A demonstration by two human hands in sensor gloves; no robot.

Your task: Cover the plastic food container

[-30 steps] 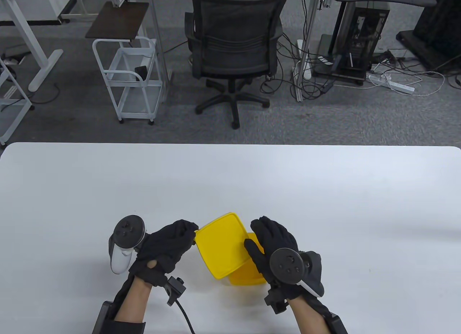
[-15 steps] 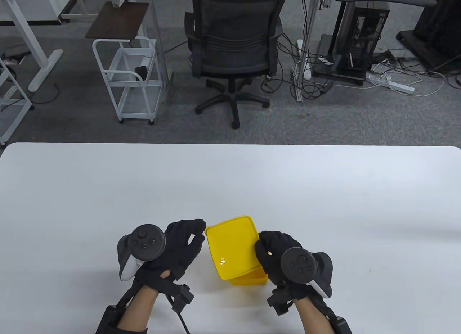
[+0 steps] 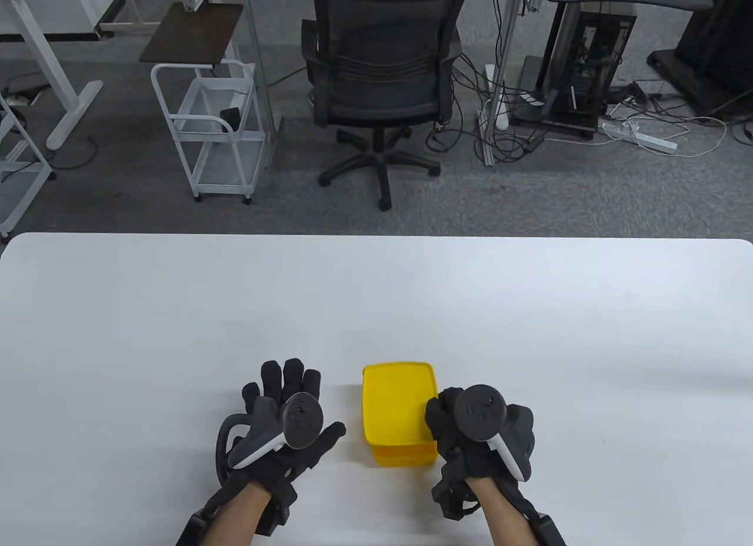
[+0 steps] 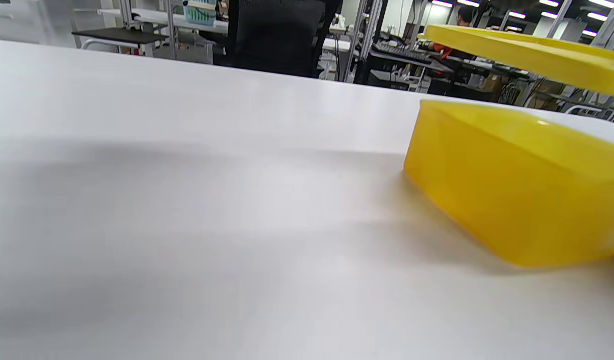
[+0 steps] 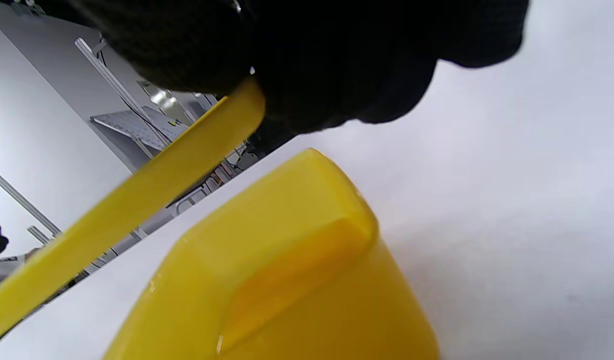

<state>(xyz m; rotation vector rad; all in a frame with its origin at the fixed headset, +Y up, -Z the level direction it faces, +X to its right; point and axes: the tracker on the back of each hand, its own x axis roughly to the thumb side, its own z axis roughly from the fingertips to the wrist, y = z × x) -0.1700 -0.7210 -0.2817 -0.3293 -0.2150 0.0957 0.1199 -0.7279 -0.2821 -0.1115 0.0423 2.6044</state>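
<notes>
A yellow plastic container (image 3: 406,455) stands on the white table (image 3: 376,299) near the front edge. A yellow lid (image 3: 397,402) hovers just above it, roughly lined up with it. My right hand (image 3: 447,419) grips the lid's right edge. The left wrist view shows the lid (image 4: 527,57) held apart above the container (image 4: 512,185). The right wrist view shows my fingers (image 5: 312,60) pinching the lid (image 5: 136,200) over the container (image 5: 286,270). My left hand (image 3: 288,399) lies open with fingers spread, left of the container, holding nothing.
Beyond the table's far edge stand a black office chair (image 3: 382,81) and a white cart (image 3: 206,128) on the floor.
The lid turned square over the container and came down close to it. My left hand let go of the lid's left corner, opened and drew back to the left.
</notes>
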